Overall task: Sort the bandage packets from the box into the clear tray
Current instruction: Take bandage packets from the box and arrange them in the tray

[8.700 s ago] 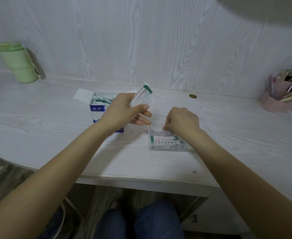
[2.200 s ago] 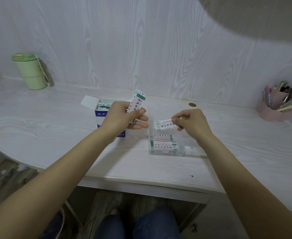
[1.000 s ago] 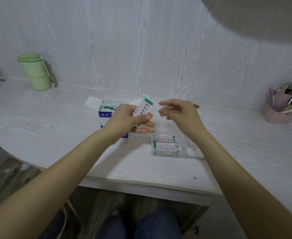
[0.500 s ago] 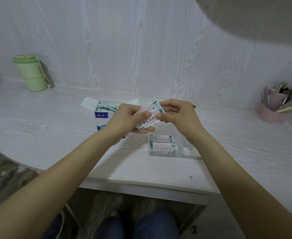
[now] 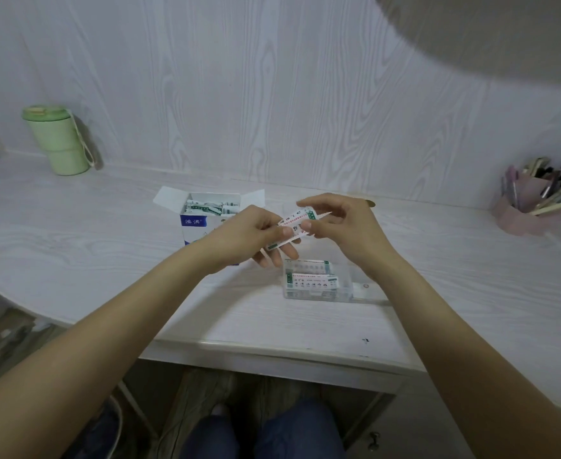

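Observation:
My left hand (image 5: 249,236) grips a small stack of white bandage packets (image 5: 294,226) with green and red print, held above the table. My right hand (image 5: 342,226) pinches the right end of the top packet between thumb and forefinger. Behind my left hand stands the open blue-and-white box (image 5: 196,221), with more packets showing inside. Below my hands lies the clear tray (image 5: 345,289), with bandage packets (image 5: 310,279) stacked flat in its left part.
A green lidded cup (image 5: 58,140) stands at the back left by the wall. A pink holder full of pens (image 5: 531,207) sits at the far right. The table's front edge (image 5: 272,349) curves just above my knees.
My right hand came back from the tray with nothing in it and now pinches the top packet of the stack in my left hand. The stack has tilted lower and to the right.

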A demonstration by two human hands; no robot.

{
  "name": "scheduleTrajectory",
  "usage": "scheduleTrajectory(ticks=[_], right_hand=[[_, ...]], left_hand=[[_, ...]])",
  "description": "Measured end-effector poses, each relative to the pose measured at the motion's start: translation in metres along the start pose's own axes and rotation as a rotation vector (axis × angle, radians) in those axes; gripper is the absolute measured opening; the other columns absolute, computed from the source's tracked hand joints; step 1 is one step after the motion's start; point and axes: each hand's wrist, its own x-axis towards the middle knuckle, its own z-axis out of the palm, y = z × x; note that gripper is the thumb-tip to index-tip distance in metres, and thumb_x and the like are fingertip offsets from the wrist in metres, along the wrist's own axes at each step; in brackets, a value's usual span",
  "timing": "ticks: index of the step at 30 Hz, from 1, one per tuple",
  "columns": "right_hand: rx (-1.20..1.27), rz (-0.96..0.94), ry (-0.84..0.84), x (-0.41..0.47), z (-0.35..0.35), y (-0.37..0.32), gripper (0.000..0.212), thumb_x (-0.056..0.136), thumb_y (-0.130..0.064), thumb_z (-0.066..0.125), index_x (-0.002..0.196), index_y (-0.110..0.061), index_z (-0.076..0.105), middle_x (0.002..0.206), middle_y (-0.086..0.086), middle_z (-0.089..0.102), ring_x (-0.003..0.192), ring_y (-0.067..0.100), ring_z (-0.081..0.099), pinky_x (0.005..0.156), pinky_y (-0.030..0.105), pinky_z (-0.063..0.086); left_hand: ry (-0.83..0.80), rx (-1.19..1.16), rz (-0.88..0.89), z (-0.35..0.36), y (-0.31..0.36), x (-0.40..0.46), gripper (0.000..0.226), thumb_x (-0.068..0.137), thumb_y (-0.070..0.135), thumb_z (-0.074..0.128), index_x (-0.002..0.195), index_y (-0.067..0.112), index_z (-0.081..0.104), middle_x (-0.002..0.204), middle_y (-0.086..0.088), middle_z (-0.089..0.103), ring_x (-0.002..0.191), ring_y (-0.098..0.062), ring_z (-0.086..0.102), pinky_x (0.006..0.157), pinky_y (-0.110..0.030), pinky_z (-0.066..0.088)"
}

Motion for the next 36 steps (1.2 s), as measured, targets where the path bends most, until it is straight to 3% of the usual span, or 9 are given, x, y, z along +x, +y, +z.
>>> scheduleTrajectory(ticks=[3, 6, 11, 14, 18, 22, 27, 32, 36], right_hand=[[-0.043, 0.038, 0.048, 0.001, -0.006, 0.005, 0.015, 0.082, -0.003, 0.07, 0.083, -0.017, 0.068, 0.075, 0.004, 0.068, 0.058, 0.011, 0.065, 0.056, 0.017, 0.049], [-0.106, 0.117, 0.135, 0.002, -0.014, 0.016, 0.011, 0.083, -0.007, 0.069, 0.082, -0.018, 0.069, 0.074, 0.006, 0.069, 0.055, 0.008, 0.063, 0.05, 0.015, 0.043], [-0.271, 0.227, 0.141, 0.003, -0.018, 0.028, 0.009, 0.086, -0.009, 0.066, 0.084, -0.013, 0.073, 0.072, 0.006, 0.07, 0.053, 0.005, 0.06, 0.047, 0.014, 0.041], [-0.427, 0.261, 0.084, 0.006, -0.015, 0.033, 0.007, 0.085, -0.011, 0.067, 0.084, -0.014, 0.073, 0.073, 0.002, 0.068, 0.052, 0.007, 0.057, 0.049, 0.012, 0.045], [-0.626, 0.296, -0.002, 0.011, -0.007, 0.039, 0.007, 0.083, -0.016, 0.07, 0.081, -0.023, 0.069, 0.079, 0.002, 0.068, 0.065, 0.018, 0.064, 0.068, 0.032, 0.055], [-0.83, 0.309, -0.049, 0.013, -0.002, 0.036, 0.01, 0.085, -0.015, 0.066, 0.089, -0.023, 0.069, 0.095, 0.003, 0.065, 0.085, 0.024, 0.063, 0.062, 0.028, 0.041], [-0.988, 0.309, -0.108, 0.016, 0.002, 0.033, 0.015, 0.083, -0.01, 0.065, 0.092, -0.021, 0.07, 0.099, 0.004, 0.068, 0.091, 0.026, 0.063, 0.066, 0.028, 0.04], [-1.062, 0.305, -0.133, 0.021, 0.006, 0.035, 0.019, 0.082, -0.01, 0.065, 0.099, -0.018, 0.069, 0.102, 0.005, 0.067, 0.094, 0.026, 0.063, 0.068, 0.028, 0.041], [-1.083, 0.317, -0.151, 0.023, 0.01, 0.035, 0.024, 0.083, -0.008, 0.06, 0.105, -0.015, 0.066, 0.102, 0.006, 0.067, 0.093, 0.027, 0.063, 0.067, 0.028, 0.041]], left_hand=[[0.041, 0.053, 0.002, 0.002, 0.001, 0.007, 0.016, 0.098, 0.016, 0.048, 0.101, 0.009, 0.062, 0.087, -0.006, 0.073, 0.056, -0.004, 0.061, 0.048, -0.016, 0.047], [0.175, 0.064, 0.022, 0.008, -0.003, 0.018, 0.01, 0.096, 0.009, 0.05, 0.1, 0.005, 0.059, 0.087, -0.011, 0.069, 0.054, -0.007, 0.063, 0.05, -0.019, 0.052], [0.28, 0.352, 0.051, 0.02, -0.009, 0.036, 0.015, 0.094, 0.007, 0.052, 0.103, 0.006, 0.065, 0.077, -0.007, 0.066, 0.049, -0.006, 0.059, 0.046, -0.014, 0.048], [0.237, 0.569, 0.013, 0.022, -0.009, 0.042, 0.017, 0.093, 0.013, 0.057, 0.105, 0.011, 0.069, 0.095, -0.004, 0.07, 0.06, -0.007, 0.056, 0.06, -0.021, 0.044], [0.198, 0.676, -0.049, 0.023, -0.017, 0.047, 0.013, 0.087, 0.02, 0.066, 0.1, 0.018, 0.067, 0.102, -0.002, 0.067, 0.09, -0.017, 0.06, 0.081, -0.031, 0.046], [0.158, 0.717, -0.041, 0.023, -0.019, 0.049, 0.026, 0.079, 0.029, 0.075, 0.101, 0.019, 0.066, 0.096, 0.002, 0.057, 0.087, -0.017, 0.054, 0.075, -0.029, 0.043], [0.178, 0.799, -0.021, 0.025, -0.018, 0.05, 0.024, 0.077, 0.032, 0.076, 0.095, 0.02, 0.066, 0.095, 0.002, 0.047, 0.09, -0.019, 0.053, 0.069, -0.029, 0.037], [0.12, 0.833, -0.06, 0.027, -0.017, 0.053, 0.022, 0.082, 0.031, 0.071, 0.101, 0.021, 0.071, 0.104, -0.002, 0.062, 0.1, -0.022, 0.058, 0.071, -0.028, 0.04], [0.091, 0.84, -0.087, 0.028, -0.016, 0.057, 0.012, 0.082, 0.026, 0.071, 0.093, 0.021, 0.073, 0.101, -0.002, 0.066, 0.093, -0.023, 0.061, 0.069, -0.029, 0.042]])
